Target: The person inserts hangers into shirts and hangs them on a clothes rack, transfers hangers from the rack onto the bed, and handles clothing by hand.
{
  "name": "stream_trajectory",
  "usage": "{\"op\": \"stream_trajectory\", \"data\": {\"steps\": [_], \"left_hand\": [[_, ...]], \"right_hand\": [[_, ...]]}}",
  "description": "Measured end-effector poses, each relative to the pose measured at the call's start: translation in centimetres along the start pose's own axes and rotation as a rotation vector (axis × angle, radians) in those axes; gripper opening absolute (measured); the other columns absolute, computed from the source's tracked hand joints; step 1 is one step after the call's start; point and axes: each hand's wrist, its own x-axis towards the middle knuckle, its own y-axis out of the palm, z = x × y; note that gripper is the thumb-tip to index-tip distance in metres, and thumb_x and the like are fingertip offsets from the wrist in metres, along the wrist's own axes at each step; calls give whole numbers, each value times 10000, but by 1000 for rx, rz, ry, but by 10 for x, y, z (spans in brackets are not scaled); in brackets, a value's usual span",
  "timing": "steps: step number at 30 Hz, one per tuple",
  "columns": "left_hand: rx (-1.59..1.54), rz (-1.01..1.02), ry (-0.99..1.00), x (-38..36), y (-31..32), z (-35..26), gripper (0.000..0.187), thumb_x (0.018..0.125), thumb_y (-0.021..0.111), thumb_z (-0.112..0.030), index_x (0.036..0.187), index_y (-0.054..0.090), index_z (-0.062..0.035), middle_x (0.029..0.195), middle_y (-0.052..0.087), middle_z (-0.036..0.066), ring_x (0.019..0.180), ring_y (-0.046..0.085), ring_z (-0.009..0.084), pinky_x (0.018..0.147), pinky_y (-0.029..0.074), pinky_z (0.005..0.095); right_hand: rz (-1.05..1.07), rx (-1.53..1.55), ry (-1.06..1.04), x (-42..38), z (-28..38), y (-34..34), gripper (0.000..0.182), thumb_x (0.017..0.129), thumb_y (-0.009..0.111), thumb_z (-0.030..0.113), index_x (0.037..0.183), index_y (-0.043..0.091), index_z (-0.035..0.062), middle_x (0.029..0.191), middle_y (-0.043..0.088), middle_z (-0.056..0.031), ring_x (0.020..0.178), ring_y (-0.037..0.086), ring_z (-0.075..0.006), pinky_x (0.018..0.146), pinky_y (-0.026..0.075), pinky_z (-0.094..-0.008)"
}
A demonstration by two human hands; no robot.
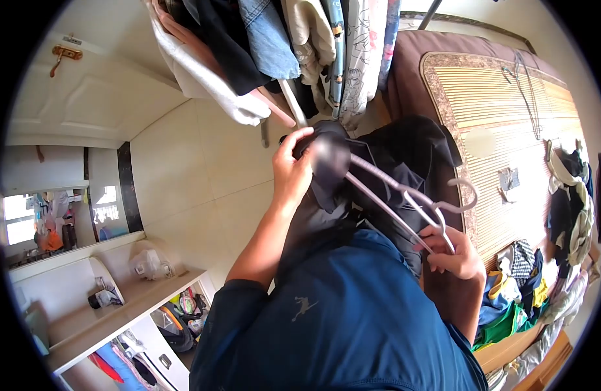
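Observation:
My right hand [454,253] is closed around one end of a pale grey clothes hanger [385,179], whose hook points up and to the right. The hanger's other end runs to a dark garment [411,146] in front of my body. My left hand [294,171] grips a bunched part of this black cloth, thumb and fingers at its upper left edge. Part of the cloth beside my left fingers is blurred. The garment's exact kind does not show, as it hangs in folds over my lap.
Clothes on a rack [268,42] hang straight ahead. To the right is a bed with a woven mat [483,85], bearing a wire hanger [525,91] and a clothes pile [519,287]. Left are a white door [79,98] and a shelf unit [105,313].

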Motion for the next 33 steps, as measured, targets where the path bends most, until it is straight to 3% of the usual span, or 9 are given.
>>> {"op": "stream_trajectory", "data": {"steps": [4, 10, 13, 17, 22, 24, 26, 30, 33], "left_hand": [[82, 18, 177, 3, 5, -15, 320, 1008, 734, -97, 1301, 690, 26, 1165, 745, 78, 1055, 686, 130, 962, 536, 278], [227, 202, 233, -16, 15, -36, 360, 1037, 697, -185, 1323, 665, 32, 1179, 763, 161, 1078, 729, 215, 958, 545, 324], [327, 262, 334, -22, 15, -44, 358, 1037, 681, -194, 1311, 671, 36, 1182, 758, 209, 1112, 739, 285, 974, 546, 352], [180, 212, 226, -13, 1, -73, 373, 1070, 653, -227, 1313, 678, 54, 1169, 772, 156, 1075, 710, 189, 967, 540, 325], [304, 452, 479, -22, 13, -142, 327, 981, 722, -119, 1264, 700, 43, 1174, 753, 201, 1137, 708, 336, 1017, 525, 394], [425, 410, 675, -20, 18, -151, 323, 975, 723, -120, 1250, 703, 48, 1205, 738, 223, 1130, 702, 369, 1027, 522, 417], [426, 261, 694, -10, 15, -132, 325, 991, 708, -137, 1249, 696, 63, 1242, 727, 227, 1151, 701, 371, 1028, 526, 414], [352, 348, 491, -19, 13, -122, 326, 1008, 694, -154, 1249, 695, 66, 1248, 725, 235, 1164, 704, 358, 1030, 527, 408], [429, 396, 540, -29, 24, -114, 321, 1004, 703, -149, 1250, 703, 57, 1138, 753, 211, 1078, 716, 329, 956, 542, 388]], "right_hand": [[8, -194, -12, 0, 3, -5, 499, 852, 704, 0, 1347, 644, -5, 1105, 786, -113, 849, 727, -171, 735, 573, -306], [-116, -552, -341, 12, 10, 2, 389, 887, 727, 65, 1276, 724, 63, 1032, 789, -140, 926, 769, -299, 838, 588, -372], [-111, -766, -352, 15, 22, -2, 372, 882, 719, 12, 1251, 749, 53, 1010, 798, -122, 912, 776, -250, 816, 594, -346], [-171, -858, -441, -12, 55, -20, 301, 858, 753, 20, 1155, 789, 57, 935, 788, -147, 839, 774, -299, 763, 604, -374], [-161, -847, -676, -11, 86, -9, 353, 844, 753, 7, 1184, 787, 98, 957, 776, -159, 861, 755, -351, 751, 592, -392], [-256, -826, -541, -12, 97, -5, 337, 843, 754, 1, 1164, 792, 95, 942, 772, -162, 846, 753, -351, 733, 584, -390], [-285, -818, -558, -11, 86, -15, 334, 846, 753, 0, 1165, 790, 91, 921, 767, -164, 821, 748, -353, 716, 577, -389], [-188, -788, -471, -7, 82, -11, 299, 864, 759, 26, 1156, 788, 82, 924, 768, -173, 837, 742, -371, 740, 586, -401], [-198, -781, -656, 18, 74, 3, 304, 886, 749, 54, 1188, 776, 76, 996, 769, -196, 910, 742, -389, 795, 596, -426]]}}
